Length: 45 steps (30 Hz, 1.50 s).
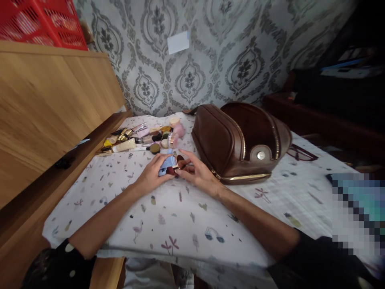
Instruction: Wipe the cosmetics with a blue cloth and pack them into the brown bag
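My left hand point(152, 173) is closed on a light blue cloth point(165, 163), gathered around a small dark red and brown cosmetic container point(180, 161). From the other side, my right hand point(200, 173) grips that container between thumb and fingers. Its exact kind is partly hidden by the fingers and cloth. Just beyond my hands lie loose cosmetics, among them a round-headed brush point(155, 149), a cream tube point(124, 145), a pink sponge point(179, 129) and a small jar with a metallic rim point(173, 140).
A brown leather bag point(215, 138) stands unzipped to the right, with glasses point(302, 153) beside it. The patterned white cloth point(192, 228) covers the surface. A wooden cabinet point(57, 104) borders the left, with a red basket point(45, 24) on top. Patterned wallpaper rises behind.
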Each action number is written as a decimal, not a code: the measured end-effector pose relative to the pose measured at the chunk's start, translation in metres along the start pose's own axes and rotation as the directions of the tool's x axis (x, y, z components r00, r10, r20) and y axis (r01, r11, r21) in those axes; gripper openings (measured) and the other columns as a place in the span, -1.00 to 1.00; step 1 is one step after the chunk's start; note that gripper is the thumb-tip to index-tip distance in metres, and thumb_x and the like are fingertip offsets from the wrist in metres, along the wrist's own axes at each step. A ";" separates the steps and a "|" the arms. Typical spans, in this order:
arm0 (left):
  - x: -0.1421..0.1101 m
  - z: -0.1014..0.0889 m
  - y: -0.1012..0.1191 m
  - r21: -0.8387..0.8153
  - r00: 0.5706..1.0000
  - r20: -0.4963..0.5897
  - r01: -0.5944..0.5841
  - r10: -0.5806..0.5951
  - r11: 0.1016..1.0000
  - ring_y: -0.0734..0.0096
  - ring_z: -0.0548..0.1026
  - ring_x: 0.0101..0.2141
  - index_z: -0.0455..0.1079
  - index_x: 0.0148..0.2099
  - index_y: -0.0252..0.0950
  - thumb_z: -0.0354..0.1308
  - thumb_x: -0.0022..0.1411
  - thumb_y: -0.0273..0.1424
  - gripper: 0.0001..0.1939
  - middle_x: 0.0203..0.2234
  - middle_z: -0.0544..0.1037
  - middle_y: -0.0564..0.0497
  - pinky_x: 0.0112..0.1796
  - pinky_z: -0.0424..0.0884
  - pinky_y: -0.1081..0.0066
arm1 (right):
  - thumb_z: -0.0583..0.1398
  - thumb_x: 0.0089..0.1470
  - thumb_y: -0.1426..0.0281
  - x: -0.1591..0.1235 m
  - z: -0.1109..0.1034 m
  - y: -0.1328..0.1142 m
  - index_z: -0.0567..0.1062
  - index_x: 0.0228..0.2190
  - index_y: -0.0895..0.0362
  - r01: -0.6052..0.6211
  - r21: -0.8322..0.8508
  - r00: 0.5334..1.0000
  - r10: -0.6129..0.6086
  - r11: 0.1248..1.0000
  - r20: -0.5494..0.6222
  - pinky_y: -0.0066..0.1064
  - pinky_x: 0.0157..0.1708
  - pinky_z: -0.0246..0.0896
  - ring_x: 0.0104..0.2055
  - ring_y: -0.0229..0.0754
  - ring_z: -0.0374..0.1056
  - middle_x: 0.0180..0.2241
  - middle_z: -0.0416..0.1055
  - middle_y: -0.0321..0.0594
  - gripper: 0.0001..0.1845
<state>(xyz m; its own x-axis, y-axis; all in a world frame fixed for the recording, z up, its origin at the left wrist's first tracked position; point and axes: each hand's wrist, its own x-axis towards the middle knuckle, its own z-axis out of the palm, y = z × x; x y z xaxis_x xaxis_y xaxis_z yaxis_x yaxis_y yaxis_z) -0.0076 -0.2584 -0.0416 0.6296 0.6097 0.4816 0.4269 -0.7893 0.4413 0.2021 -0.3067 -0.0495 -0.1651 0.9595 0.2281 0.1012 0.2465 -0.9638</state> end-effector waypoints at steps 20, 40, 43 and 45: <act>-0.004 0.004 0.001 0.101 1.000 0.029 -0.008 0.005 0.995 0.11 0.41 0.12 0.17 0.34 -0.12 0.26 0.27 -0.26 -0.36 0.12 0.36 -0.13 0.11 0.40 0.17 | 0.24 0.03 0.01 0.003 0.000 0.011 0.27 -0.07 0.08 -0.043 -0.052 0.998 0.040 0.998 -0.047 -0.44 -0.59 0.21 -0.46 -0.26 0.36 -0.26 0.40 -0.24 -0.44; -0.001 0.001 -0.001 -0.002 0.996 -0.053 -0.075 0.075 0.997 0.22 0.46 0.02 0.27 0.31 -0.15 0.21 0.33 -0.29 -0.47 0.01 0.45 -0.10 0.06 0.42 0.24 | 0.24 0.05 -0.01 0.004 -0.001 0.012 0.25 -0.10 0.07 -0.074 -0.080 0.996 0.070 0.994 -0.054 -0.47 -0.60 0.25 -0.47 -0.25 0.41 -0.32 0.43 -0.26 -0.45; -0.002 0.002 0.000 0.034 0.996 0.002 -0.091 0.091 0.995 0.19 0.44 0.06 0.18 0.36 -0.13 0.18 0.34 -0.26 -0.41 0.04 0.42 -0.12 0.09 0.41 0.20 | 0.19 0.10 -0.01 0.004 -0.002 0.016 0.27 -0.15 0.08 -0.031 -0.115 0.997 0.023 0.993 -0.072 -0.46 -0.60 0.24 -0.45 -0.25 0.42 -0.25 0.42 -0.21 -0.52; -0.002 0.002 0.001 0.047 0.994 0.015 -0.111 0.110 0.993 0.18 0.43 0.07 0.17 0.37 -0.16 0.16 0.36 -0.24 -0.42 0.05 0.40 -0.14 0.09 0.40 0.21 | 0.18 0.11 -0.02 0.004 -0.002 0.017 0.27 -0.12 0.09 -0.033 -0.122 0.996 0.023 0.992 -0.081 -0.45 -0.60 0.24 -0.47 -0.25 0.42 -0.23 0.43 -0.20 -0.50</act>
<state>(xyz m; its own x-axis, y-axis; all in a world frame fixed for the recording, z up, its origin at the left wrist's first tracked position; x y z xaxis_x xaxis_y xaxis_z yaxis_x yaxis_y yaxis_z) -0.0072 -0.2602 -0.0435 0.6823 0.5180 0.5158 0.3846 -0.8544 0.3494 0.2056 -0.2983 -0.0648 -0.0828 0.9729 0.2160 0.2253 0.2294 -0.9469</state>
